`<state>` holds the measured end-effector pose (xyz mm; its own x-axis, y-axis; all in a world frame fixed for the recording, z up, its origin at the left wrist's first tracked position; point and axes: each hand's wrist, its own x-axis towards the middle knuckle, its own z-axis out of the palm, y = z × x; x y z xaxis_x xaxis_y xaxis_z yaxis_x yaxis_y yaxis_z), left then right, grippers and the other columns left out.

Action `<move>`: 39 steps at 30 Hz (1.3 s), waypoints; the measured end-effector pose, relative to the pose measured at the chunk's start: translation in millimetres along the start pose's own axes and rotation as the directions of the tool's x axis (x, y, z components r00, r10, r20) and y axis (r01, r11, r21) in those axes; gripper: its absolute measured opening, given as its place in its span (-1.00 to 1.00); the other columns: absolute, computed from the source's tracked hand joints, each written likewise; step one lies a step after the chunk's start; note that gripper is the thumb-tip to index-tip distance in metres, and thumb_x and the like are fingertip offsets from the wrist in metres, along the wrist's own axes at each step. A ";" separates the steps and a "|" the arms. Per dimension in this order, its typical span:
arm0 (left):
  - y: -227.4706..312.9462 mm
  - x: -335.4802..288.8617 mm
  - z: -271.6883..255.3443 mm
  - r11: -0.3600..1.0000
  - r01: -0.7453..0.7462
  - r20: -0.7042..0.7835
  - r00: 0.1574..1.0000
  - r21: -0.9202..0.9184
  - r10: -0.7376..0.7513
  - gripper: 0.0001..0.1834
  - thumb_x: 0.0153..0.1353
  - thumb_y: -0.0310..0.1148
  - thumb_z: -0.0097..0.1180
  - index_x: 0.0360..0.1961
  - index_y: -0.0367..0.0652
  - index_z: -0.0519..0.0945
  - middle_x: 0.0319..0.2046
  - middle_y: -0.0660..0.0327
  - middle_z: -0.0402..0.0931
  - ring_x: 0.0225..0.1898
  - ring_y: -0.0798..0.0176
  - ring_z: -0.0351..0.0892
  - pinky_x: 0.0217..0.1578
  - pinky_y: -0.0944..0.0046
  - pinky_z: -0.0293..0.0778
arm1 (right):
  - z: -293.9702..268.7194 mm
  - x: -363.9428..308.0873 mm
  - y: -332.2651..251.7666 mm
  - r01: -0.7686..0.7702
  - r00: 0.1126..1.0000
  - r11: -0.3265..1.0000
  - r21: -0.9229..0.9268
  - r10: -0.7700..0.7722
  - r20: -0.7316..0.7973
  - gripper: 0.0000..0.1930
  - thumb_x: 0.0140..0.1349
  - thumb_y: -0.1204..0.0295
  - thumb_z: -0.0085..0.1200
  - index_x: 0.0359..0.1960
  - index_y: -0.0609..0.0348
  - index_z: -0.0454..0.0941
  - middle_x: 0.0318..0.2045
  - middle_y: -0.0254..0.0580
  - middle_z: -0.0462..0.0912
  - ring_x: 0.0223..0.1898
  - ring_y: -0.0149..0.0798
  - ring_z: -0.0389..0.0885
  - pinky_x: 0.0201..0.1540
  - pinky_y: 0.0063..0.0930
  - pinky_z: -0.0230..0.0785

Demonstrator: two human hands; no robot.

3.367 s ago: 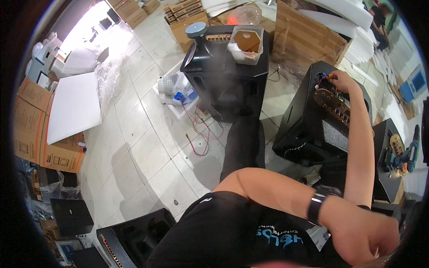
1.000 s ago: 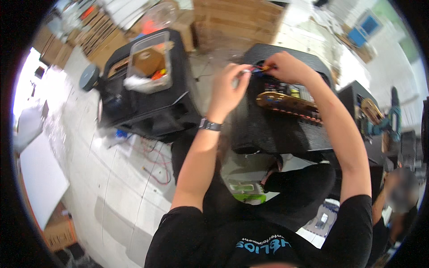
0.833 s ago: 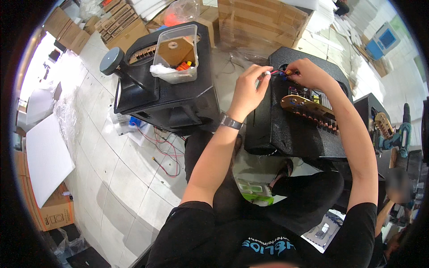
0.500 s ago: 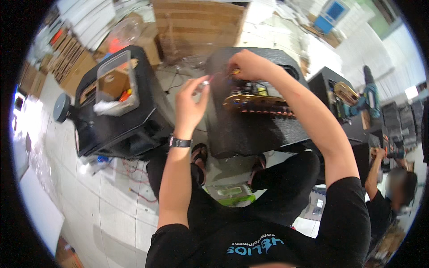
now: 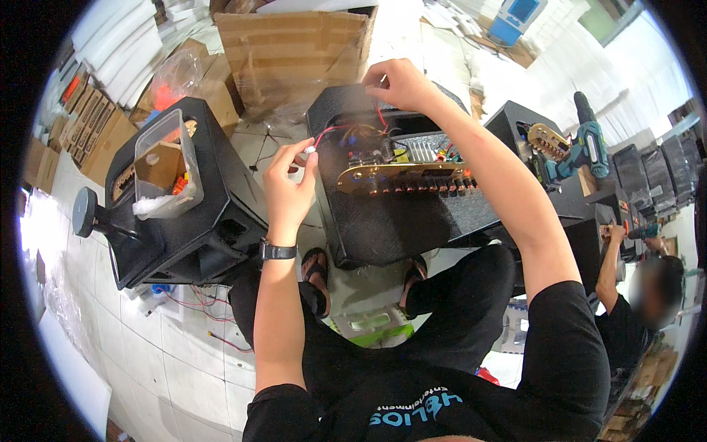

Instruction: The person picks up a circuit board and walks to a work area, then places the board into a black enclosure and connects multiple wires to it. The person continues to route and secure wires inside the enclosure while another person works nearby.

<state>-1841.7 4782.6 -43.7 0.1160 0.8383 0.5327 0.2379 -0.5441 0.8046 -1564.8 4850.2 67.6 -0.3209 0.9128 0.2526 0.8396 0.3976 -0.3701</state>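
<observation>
A black speaker cabinet (image 5: 383, 221) lies in front of me with its back open, and a gold control panel (image 5: 401, 178) rests tilted at the opening. My left hand (image 5: 289, 184) pinches a white connector on a red wire (image 5: 324, 134) that runs into the cabinet. My right hand (image 5: 394, 82) grips wires at the cabinet's far edge, above the circuit board (image 5: 420, 149).
A second black speaker cabinet (image 5: 173, 221) stands at my left with a clear plastic box (image 5: 166, 175) of parts on it. Cardboard sheets (image 5: 294, 51) lean behind. A teal cordless drill (image 5: 585, 151) lies on more cabinets at right, where another person (image 5: 641, 295) works.
My view has swung from the floor and left cabinet onto the open cabinet. Both hands came together at its wiring, then my left hand drew the red wire out toward the left.
</observation>
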 end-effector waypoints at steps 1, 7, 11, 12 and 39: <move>1.5 0.0 1.0 1.000 0.010 0.007 1.000 0.005 -0.010 -0.75 0.30 -0.44 0.31 0.01 -0.14 0.74 -0.31 0.18 0.63 -0.36 0.28 0.59 -0.28 0.27 0.48 | -1.4 -0.2 1.6 -0.009 1.000 1.000 0.019 0.010 -0.014 -0.76 0.17 0.36 0.36 -0.17 0.19 0.76 -0.30 -0.05 0.81 -0.21 -0.07 0.80 -0.05 -0.27 0.62; 3.7 0.3 1.6 0.999 0.046 0.022 0.999 0.003 -0.046 -0.75 0.31 -0.45 0.29 0.01 -0.16 0.73 -0.29 0.19 0.63 -0.35 0.29 0.59 -0.25 0.27 0.49 | 11.7 1.9 -4.3 0.035 0.975 0.998 -0.055 -0.022 0.223 -0.71 0.15 0.26 0.40 -0.23 0.22 0.73 -0.33 -0.03 0.80 -0.24 -0.08 0.79 -0.10 -0.24 0.63; 3.0 -0.5 3.3 0.999 0.038 0.025 0.999 0.001 -0.038 -0.74 0.31 -0.46 0.29 0.01 -0.16 0.73 -0.29 0.19 0.63 -0.34 0.29 0.59 -0.24 0.27 0.50 | 28.8 1.8 -5.8 0.087 0.916 0.969 -0.233 0.014 0.401 -0.77 0.15 0.29 0.37 -0.27 0.16 0.72 -0.30 0.00 0.79 -0.21 0.04 0.78 -0.09 -0.13 0.62; 3.0 0.0 2.6 1.000 0.028 0.023 0.999 0.003 -0.028 -0.74 0.31 -0.46 0.29 0.02 -0.16 0.73 -0.29 0.19 0.63 -0.34 0.29 0.60 -0.24 0.27 0.50 | 33.7 -0.5 -5.0 0.092 0.940 0.969 -0.228 -0.008 0.341 -0.79 0.15 0.33 0.35 -0.25 0.15 0.71 -0.28 0.01 0.79 -0.18 0.08 0.77 -0.07 -0.09 0.61; 4.3 2.2 3.3 0.991 0.133 0.061 0.989 0.024 -0.135 -0.70 0.31 -0.38 0.35 0.07 -0.10 0.74 -0.17 0.27 0.67 -0.23 0.35 0.62 -0.12 0.24 0.53 | -5.0 -447.4 -113.9 -0.680 0.541 0.722 0.124 0.609 -0.581 -0.57 0.20 0.58 0.33 0.12 0.27 0.57 -0.03 -0.05 0.67 -0.05 -0.13 0.66 0.09 -0.28 0.49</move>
<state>-1837.3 4782.2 -40.0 0.1414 0.9044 0.4025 0.2746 -0.4264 0.8618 -1514.7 4396.1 1.2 0.5921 0.6814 0.4302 0.7704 -0.3220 -0.5503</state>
